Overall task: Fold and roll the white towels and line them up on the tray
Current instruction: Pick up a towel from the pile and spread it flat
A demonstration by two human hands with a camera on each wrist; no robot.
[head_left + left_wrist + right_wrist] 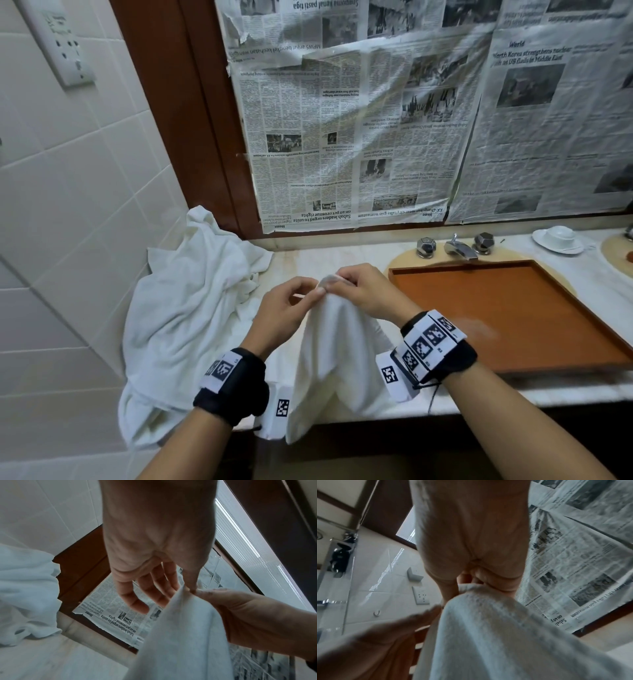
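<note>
A white towel [334,356] is pinched at its top corner by the left hand [286,310] and the right hand [368,291], hanging over the desk [370,255] edge. Heaped towels [191,294] lie left, the bare tray [513,308] right.

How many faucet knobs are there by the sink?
2: the left knob and the right knob flank the faucet spout behind the wooden tray.
</note>
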